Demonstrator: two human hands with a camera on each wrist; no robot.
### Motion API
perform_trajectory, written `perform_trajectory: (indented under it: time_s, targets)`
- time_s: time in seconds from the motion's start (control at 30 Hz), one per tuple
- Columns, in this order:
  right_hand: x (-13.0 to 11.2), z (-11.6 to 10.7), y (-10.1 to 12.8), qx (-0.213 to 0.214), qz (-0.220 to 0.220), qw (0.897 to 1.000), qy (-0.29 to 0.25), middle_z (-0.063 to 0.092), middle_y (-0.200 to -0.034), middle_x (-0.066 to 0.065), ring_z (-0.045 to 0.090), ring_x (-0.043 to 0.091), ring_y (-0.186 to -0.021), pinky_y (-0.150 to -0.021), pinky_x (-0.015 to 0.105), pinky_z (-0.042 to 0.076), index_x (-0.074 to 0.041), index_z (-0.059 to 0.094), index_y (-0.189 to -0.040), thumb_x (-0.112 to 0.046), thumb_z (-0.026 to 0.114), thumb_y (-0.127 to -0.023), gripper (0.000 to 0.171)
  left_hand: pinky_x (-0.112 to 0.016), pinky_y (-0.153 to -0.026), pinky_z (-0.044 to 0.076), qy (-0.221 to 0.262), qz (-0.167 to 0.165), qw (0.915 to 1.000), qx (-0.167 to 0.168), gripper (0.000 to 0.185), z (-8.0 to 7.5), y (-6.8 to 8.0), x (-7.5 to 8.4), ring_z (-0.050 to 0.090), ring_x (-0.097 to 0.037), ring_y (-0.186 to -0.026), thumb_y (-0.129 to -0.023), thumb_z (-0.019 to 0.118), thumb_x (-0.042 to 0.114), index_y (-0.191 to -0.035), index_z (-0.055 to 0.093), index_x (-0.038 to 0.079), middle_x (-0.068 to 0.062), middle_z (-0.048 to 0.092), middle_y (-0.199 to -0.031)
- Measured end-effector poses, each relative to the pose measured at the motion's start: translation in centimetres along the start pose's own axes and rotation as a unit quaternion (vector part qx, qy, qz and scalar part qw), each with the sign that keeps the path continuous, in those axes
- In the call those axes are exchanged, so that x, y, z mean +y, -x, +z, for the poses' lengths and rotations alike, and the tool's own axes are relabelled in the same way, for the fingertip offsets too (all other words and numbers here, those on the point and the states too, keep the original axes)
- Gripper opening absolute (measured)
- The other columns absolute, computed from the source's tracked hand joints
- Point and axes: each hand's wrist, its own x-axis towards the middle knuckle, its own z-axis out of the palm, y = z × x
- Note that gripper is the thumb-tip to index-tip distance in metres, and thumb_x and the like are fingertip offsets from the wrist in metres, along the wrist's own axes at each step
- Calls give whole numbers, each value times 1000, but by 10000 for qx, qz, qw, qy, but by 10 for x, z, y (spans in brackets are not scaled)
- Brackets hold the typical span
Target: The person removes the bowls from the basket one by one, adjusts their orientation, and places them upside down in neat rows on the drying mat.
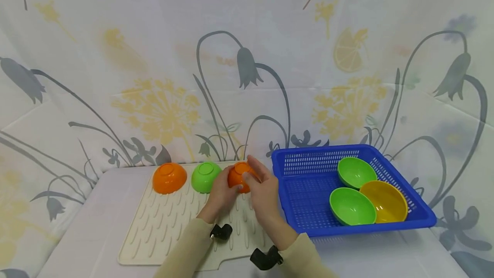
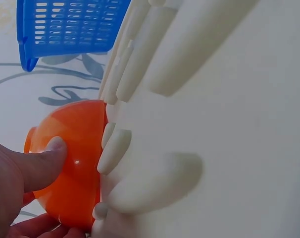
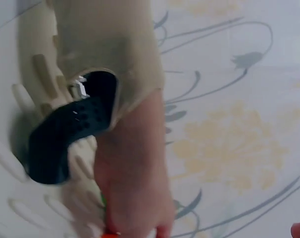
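Observation:
My left hand [image 1: 223, 192] grips a small orange bowl [image 1: 240, 175], turned upside down at the back right of a cream drying mat [image 1: 154, 239]. In the left wrist view the thumb lies on the bowl's side [image 2: 78, 163], other fingers curl under it, and its rim is against the mat's ridges. Just right of this bowl is my right hand [image 1: 266, 192], its fingers extended; the left wrist view shows no right fingers on the bowl. To the left, an upturned green bowl [image 1: 205, 177] and a larger upturned orange bowl [image 1: 169, 178] stand in a row on the mat.
A blue plastic basket [image 1: 308, 231] stands right of the mat. At its right side lie two green bowls [image 1: 352, 207] and a yellow bowl [image 1: 390, 203], openings up. A flower-patterned cloth [image 1: 247, 110] hangs behind. Black wrist cameras [image 1: 266, 258] stick out from both sleeves.

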Motion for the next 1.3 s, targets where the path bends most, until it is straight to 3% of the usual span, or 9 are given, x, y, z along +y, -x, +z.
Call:
perform_trajectory:
  time_s: [0.17, 0.43, 0.7, 0.87, 1.0, 1.2, 1.3]
  targets:
    - [-30, -15, -7, -245, -299, 9993, 11, 59, -138, 11, 52, 24, -131, -104, 31, 44, -4, 59, -138, 6, 58, -96, 43, -52, -111, 36, -15, 25, 9999, -104, 63, 0, -2, 1, 50, -31, -128, -89, 73, 6, -146, 46, 8, -13, 53, -142]
    - [-64, -55, -37, -327, -499, 9968, 529, 61, -134, 11, 55, 15, -124, -103, 26, 45, -5, 61, -135, 2, 59, -97, 38, -54, -112, 33, 123, 35, 9999, -27, 65, -3, 0, 4, 47, -34, -131, -87, 73, 3, -146, 45, 6, -16, 51, -143]
    - [-78, -115, -58, -667, -543, 9834, 1599, 65, -128, 9, 58, 13, -118, -98, 19, 45, 1, 59, -135, -8, 62, -98, 37, -52, -112, 34, -91, 175, 9998, -74, 64, -2, -1, 2, 47, -34, -130, -88, 75, 5, -145, 46, 6, -16, 51, -142]
    - [-79, -158, -73, -1303, -514, 9584, 2485, 70, -118, 0, 61, 7, -108, -92, 15, 47, 2, 62, -130, -16, 64, -99, 36, -52, -112, 34, -128, 155, 9997, -127, 66, -3, -2, 2, 46, -33, -132, -89, 74, 7, -147, 43, 7, -15, 49, -145]
    - [-79, -189, -86, -1924, -118, 9347, 2987, 66, -126, 10, 61, 15, -114, -93, 18, 47, -1, 62, -132, -22, 64, -99, 39, -52, -112, 34, -114, 139, 9998, -123, 67, -3, -2, 2, 46, -33, -132, -89, 74, 7, -147, 43, 7, -13, 48, -146]
    - [-74, -223, -101, -2864, 488, 8900, 3515, 63, -129, 18, 59, 34, -120, -103, 45, 46, 0, 61, -133, -21, 63, -99, 40, -52, -112, 34, -157, 179, 9996, -132, 66, -2, 0, 1, 46, -33, -132, -88, 74, 6, -147, 44, 7, -14, 49, -145]
    - [-70, -239, -106, -3267, 761, 8678, 3666, 64, -128, 17, 58, 39, -120, -103, 50, 46, 1, 61, -132, -20, 64, -98, 40, -52, -112, 34, -155, 229, 9995, -126, 65, -2, 0, 1, 47, -33, -131, -88, 74, 6, -146, 44, 6, -14, 50, -144]
